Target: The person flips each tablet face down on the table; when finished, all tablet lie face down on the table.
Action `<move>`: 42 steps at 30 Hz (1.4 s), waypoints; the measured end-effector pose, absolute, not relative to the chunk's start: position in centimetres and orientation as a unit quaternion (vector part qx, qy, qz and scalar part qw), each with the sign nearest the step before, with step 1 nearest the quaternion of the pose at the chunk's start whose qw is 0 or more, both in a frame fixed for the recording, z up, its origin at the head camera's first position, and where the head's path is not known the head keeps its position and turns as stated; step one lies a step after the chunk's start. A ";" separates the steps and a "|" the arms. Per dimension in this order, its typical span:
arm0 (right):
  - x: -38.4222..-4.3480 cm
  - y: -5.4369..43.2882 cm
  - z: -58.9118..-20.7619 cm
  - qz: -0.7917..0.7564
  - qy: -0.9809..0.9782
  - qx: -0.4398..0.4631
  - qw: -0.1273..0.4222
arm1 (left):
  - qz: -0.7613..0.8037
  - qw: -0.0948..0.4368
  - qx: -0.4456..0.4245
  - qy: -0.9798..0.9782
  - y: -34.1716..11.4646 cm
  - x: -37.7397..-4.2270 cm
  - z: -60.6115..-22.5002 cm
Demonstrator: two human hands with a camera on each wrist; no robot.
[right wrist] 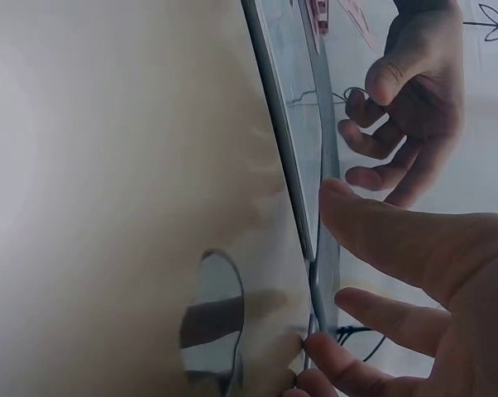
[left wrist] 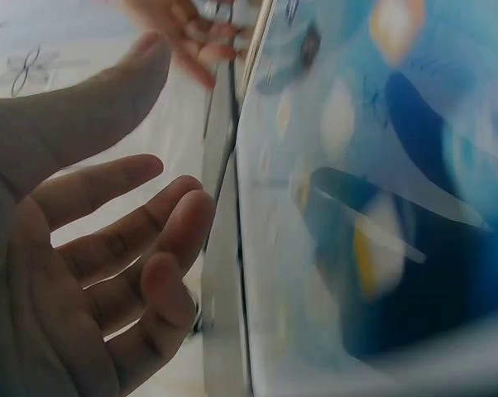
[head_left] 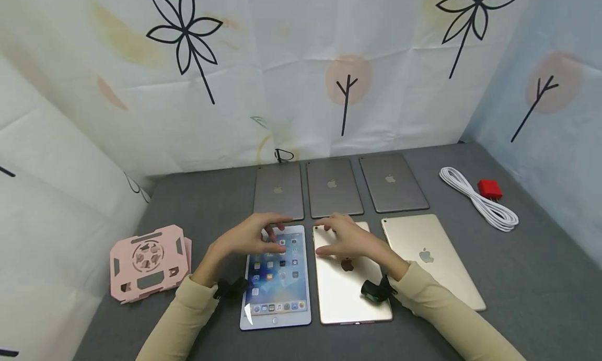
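A white tablet [head_left: 278, 277] lies screen up, showing rows of app icons. Above its upper part hovers my left hand [head_left: 254, 235], fingers loosely bent and holding nothing. Beside it a gold tablet [head_left: 350, 293] lies back side up. Over that tablet's top end is my right hand [head_left: 350, 239], thumb and fingers apart and nothing between them. In the left wrist view the left hand [left wrist: 92, 256] stays off the lit screen. In the right wrist view the right hand [right wrist: 398, 289] is close to the gold back; whether a fingertip touches it I cannot tell.
Several more tablets lie back up: a gold one [head_left: 430, 259] at right and grey ones [head_left: 334, 188] along the back. Pink perforated plates [head_left: 149, 264] are stacked at left. A coiled white cable [head_left: 479, 199] and a red plug [head_left: 490, 188] lie at far right.
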State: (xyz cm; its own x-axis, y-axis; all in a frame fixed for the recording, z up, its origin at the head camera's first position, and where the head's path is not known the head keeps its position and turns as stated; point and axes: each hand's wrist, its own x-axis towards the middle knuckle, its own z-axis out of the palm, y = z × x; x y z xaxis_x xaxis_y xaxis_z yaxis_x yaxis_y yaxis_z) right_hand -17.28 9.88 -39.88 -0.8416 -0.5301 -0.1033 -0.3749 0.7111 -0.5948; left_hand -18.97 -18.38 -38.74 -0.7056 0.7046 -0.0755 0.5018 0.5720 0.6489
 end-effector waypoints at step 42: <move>-19.7 6.3 -41.0 -0.438 0.848 -0.149 0.258 | 0.246 0.144 0.178 0.942 -22.1 -18.0 -40.0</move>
